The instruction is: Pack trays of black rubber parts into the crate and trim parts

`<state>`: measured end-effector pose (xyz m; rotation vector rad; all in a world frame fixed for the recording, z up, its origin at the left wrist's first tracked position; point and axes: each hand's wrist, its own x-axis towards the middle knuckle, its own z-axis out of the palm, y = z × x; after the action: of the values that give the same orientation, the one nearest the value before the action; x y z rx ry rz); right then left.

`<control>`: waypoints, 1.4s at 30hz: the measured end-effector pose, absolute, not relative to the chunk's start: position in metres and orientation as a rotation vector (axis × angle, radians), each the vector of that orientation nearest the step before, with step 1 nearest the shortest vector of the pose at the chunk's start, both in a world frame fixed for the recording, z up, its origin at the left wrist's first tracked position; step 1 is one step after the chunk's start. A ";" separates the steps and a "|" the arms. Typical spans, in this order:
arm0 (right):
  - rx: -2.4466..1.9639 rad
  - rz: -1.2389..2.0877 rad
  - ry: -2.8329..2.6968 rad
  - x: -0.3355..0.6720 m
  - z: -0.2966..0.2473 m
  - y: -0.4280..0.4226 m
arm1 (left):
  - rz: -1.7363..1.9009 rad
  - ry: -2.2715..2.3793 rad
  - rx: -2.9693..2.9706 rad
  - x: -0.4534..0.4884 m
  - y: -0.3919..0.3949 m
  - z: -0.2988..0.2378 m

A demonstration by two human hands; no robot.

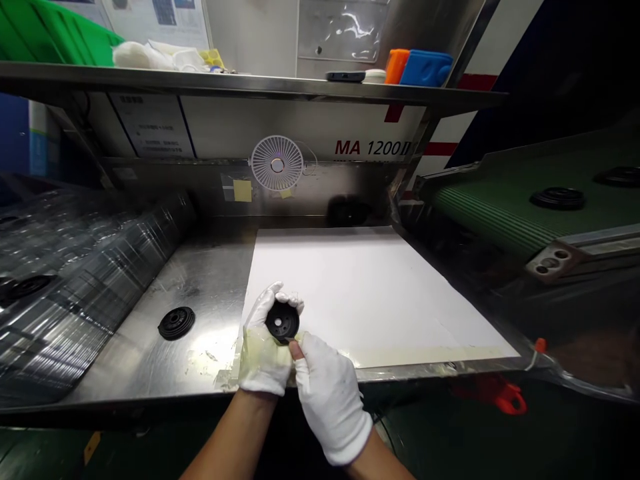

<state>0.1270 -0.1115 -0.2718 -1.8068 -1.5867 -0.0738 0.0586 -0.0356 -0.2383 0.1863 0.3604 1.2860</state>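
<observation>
My left hand, in a white glove with a yellowed palm, is closed around a black round plastic part. The part is tilted up toward me and shows a hole near its middle and a raised rim. My right hand, also gloved in white with the thumb tip bare, is closed at the lower edge of that part. Whatever lies between its thumb and fingers is too small to make out. Left of my hands, a similar black ribbed disc rests on the steel bench.
A white sheet covers much of the steel bench. Stacked clear plastic trays stand at left. To the right, a green conveyor belt carries black discs. A small fan hangs below the shelf.
</observation>
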 end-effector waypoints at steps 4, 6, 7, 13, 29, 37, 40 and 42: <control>-1.771 -0.056 -1.606 0.131 -0.269 -0.111 | 1.173 0.428 0.273 0.052 -0.038 -0.236; -1.778 -0.031 -1.620 0.138 -0.267 -0.110 | 1.065 0.414 0.289 0.047 -0.040 -0.235; -1.795 -0.035 -1.619 0.140 -0.266 -0.110 | 1.049 0.399 0.288 0.046 -0.041 -0.234; -1.862 -0.166 -1.581 0.139 -0.272 -0.114 | 1.138 0.466 0.251 0.056 -0.040 -0.234; -1.889 -0.107 -1.588 0.136 -0.280 -0.119 | 1.170 0.461 0.257 0.051 -0.044 -0.244; -1.795 -0.103 -1.573 0.121 -0.279 -0.119 | 1.275 0.460 0.263 0.050 -0.047 -0.245; -1.777 -0.060 -1.611 0.129 -0.277 -0.118 | 1.098 0.462 0.307 0.039 -0.051 -0.245; -1.806 -0.051 -1.618 0.132 -0.277 -0.118 | 1.078 0.422 0.307 0.035 -0.052 -0.246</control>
<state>0.1324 -0.1177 -0.2773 -1.8057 -1.6185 -0.0514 0.0346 -0.0518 -0.2456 0.3074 0.4218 1.0777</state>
